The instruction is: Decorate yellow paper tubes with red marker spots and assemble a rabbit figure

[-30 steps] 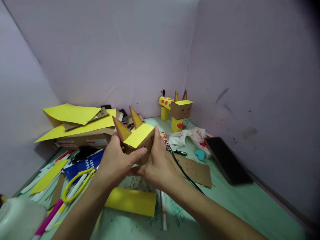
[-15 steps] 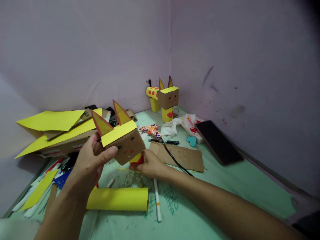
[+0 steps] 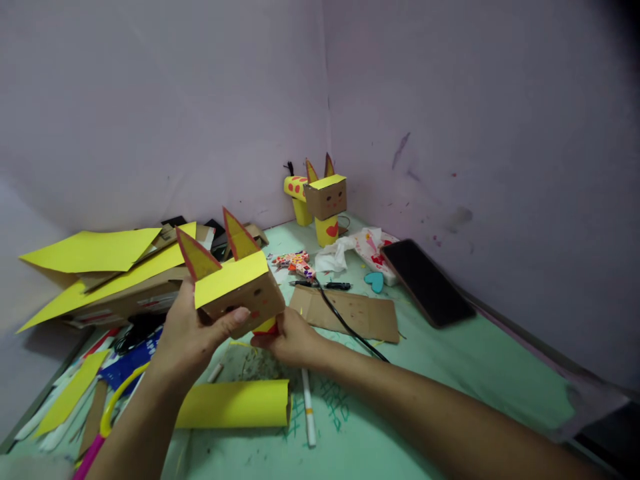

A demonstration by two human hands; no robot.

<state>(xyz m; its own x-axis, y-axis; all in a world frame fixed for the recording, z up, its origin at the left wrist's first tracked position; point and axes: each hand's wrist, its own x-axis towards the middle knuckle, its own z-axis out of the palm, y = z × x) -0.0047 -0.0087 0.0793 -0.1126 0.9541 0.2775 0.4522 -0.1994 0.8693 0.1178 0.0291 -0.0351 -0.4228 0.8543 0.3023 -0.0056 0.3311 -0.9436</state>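
My left hand (image 3: 193, 333) grips a cardboard box head (image 3: 260, 297) at its left side, thumb across the drawn face. The head has a yellow paper top and two pointed yellow ears edged in red. Beneath it, my right hand (image 3: 290, 337) is closed around a yellow tube with a red patch (image 3: 267, 327), mostly hidden by the fingers and the box. Below both hands lies a rolled yellow paper tube (image 3: 235, 405). A thin white stick with an orange band (image 3: 309, 410) rests beside the roll.
A similar finished figure (image 3: 326, 200) stands in the back corner. Behind my right hand are a patterned glue gun (image 3: 297, 263), a cardboard piece (image 3: 370, 317), a blue heart (image 3: 374, 281) and a phone (image 3: 427, 283). Yellow sheets (image 3: 95, 250) pile up left, with scissors (image 3: 107, 417) nearer.
The box head tips further forward and sits slightly lower. My left thumb has moved over its face. The view has shifted a little right, and scissor handles now show beside my left forearm.
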